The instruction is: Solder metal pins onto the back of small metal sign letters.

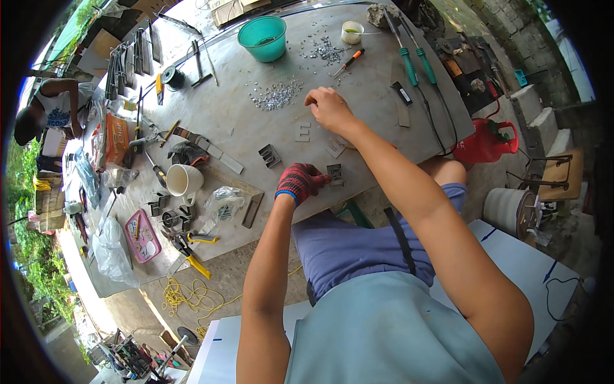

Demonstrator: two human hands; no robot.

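My left hand [302,182], in a red and black checked glove, has its fingers closed at the side of a small metal channel letter [335,175] near the table's front edge. Bare and raised over the middle of the table, my right hand [330,110] has its fingers curled together; anything between the fingertips is too small to make out. Left of it lies a scattered pile of small shiny metal bits [276,96]. A second metal letter [269,155] stands beyond my gloved hand. A flat E-shaped metal plate [302,132] lies between the hands.
A green bowl [262,40], a small white tub [352,32] and an orange screwdriver [349,62] lie farther back. Green-handled soldering irons [417,67] trail cables at right, near a red gas cylinder [485,142]. At left are a mug [184,182], yellow-handled snips [192,253] and another person [61,102].
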